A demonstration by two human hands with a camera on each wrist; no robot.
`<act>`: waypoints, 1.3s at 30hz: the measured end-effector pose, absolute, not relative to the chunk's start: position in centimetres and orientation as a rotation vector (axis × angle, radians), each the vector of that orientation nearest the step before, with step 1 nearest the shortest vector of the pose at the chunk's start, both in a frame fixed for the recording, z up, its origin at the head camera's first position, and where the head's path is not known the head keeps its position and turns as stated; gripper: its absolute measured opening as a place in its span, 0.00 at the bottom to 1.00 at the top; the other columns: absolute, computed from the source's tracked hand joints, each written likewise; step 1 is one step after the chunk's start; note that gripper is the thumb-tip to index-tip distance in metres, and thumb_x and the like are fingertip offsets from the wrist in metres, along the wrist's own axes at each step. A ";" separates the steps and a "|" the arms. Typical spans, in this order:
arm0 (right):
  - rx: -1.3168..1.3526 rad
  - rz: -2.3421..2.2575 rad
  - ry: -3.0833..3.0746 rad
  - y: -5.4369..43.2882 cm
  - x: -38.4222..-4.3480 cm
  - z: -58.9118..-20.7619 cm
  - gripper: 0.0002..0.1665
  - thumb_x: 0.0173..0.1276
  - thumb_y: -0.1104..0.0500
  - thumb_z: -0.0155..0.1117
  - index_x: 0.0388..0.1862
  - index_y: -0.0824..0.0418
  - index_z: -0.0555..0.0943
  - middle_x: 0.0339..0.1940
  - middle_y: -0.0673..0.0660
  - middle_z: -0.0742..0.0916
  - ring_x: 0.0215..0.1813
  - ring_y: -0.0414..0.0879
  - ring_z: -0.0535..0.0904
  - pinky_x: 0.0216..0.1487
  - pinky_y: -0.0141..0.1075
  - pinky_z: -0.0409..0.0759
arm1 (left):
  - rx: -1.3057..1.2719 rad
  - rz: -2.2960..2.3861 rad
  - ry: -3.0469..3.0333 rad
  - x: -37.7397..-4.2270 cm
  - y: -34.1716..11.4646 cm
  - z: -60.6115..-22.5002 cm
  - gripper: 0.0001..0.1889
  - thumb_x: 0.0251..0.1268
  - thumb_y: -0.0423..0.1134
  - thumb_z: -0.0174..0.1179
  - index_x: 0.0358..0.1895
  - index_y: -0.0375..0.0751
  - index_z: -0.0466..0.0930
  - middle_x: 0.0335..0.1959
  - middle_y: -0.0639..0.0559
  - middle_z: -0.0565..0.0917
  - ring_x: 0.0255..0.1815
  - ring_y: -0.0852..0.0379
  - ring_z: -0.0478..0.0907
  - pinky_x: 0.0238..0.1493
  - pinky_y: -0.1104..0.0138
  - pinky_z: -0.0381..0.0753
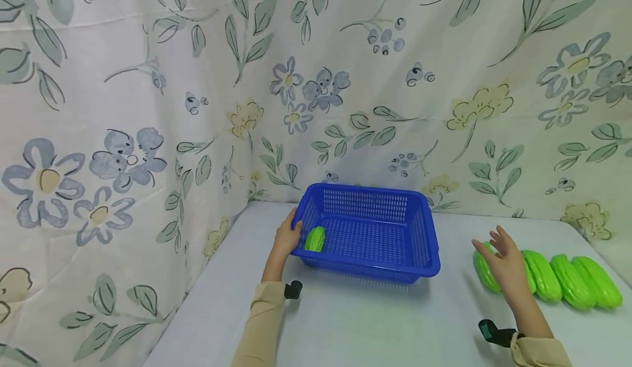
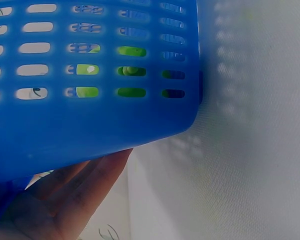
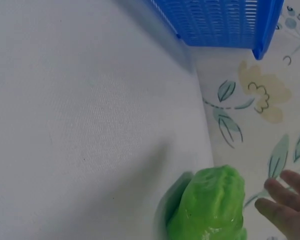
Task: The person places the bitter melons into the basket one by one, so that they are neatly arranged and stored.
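My left hand (image 1: pixel 288 236) grips the left rim of a blue plastic basket (image 1: pixel 365 265), thumb on the rim and fingers outside. In the left wrist view, those fingers (image 2: pixel 97 182) lie under the rim beside the slotted wall. One glossy green ridged vegetable (image 1: pixel 315 239), perhaps a bitter melon, lies in the basket's near left corner. My right hand (image 1: pixel 507 268) hovers with spread fingers over the left end of a row of several similar green vegetables (image 1: pixel 543 276). It holds nothing. The right wrist view shows the nearest vegetable (image 3: pixel 210 202) apart from the fingertips (image 3: pixel 265 205).
A white table (image 1: pixel 355 323) carries the basket and the row of vegetables, which lies to the basket's right. Floral cloth (image 1: pixel 375 98) hangs behind the table and along its left side. Small black devices (image 1: pixel 495 333) are strapped to both wrists.
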State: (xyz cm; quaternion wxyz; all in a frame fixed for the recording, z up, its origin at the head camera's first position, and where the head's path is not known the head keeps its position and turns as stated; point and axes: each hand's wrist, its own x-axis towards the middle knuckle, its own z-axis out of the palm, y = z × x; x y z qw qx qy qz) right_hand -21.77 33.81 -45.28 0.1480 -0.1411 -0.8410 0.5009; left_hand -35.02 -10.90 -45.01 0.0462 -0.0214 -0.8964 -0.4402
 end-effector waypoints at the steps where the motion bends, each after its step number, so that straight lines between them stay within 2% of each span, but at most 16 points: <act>1: -0.412 1.443 -2.417 33.9 -21.7 -45.3 0.51 0.75 0.45 0.53 0.80 0.63 0.36 0.77 0.74 0.54 0.76 0.72 0.51 0.74 0.63 0.51 | -0.064 -1.343 -2.738 -35.0 -10.9 -45.0 0.27 0.77 0.39 0.46 0.76 0.41 0.57 0.71 0.31 0.66 0.70 0.29 0.65 0.66 0.38 0.67; 15: -0.472 1.422 -2.487 34.8 -21.3 -46.1 0.51 0.75 0.45 0.51 0.79 0.66 0.36 0.76 0.76 0.56 0.75 0.74 0.52 0.70 0.65 0.57 | -0.052 -1.330 -2.746 -35.0 -10.9 -44.9 0.27 0.77 0.40 0.46 0.76 0.41 0.57 0.71 0.30 0.66 0.70 0.29 0.65 0.66 0.37 0.66; 31: -0.468 1.422 -2.529 35.6 -21.8 -47.1 0.51 0.76 0.45 0.52 0.79 0.68 0.36 0.75 0.77 0.56 0.75 0.74 0.51 0.72 0.63 0.54 | -0.061 -1.329 -2.739 -35.2 -10.9 -45.0 0.27 0.77 0.39 0.46 0.76 0.40 0.57 0.72 0.31 0.66 0.71 0.30 0.64 0.67 0.38 0.65; 39: -0.494 1.454 -2.579 35.6 -21.8 -47.5 0.52 0.75 0.44 0.52 0.78 0.67 0.34 0.76 0.76 0.54 0.77 0.74 0.46 0.74 0.65 0.50 | -0.064 -1.329 -2.737 -35.2 -10.9 -45.1 0.27 0.77 0.39 0.46 0.75 0.40 0.57 0.71 0.31 0.66 0.71 0.30 0.65 0.67 0.38 0.65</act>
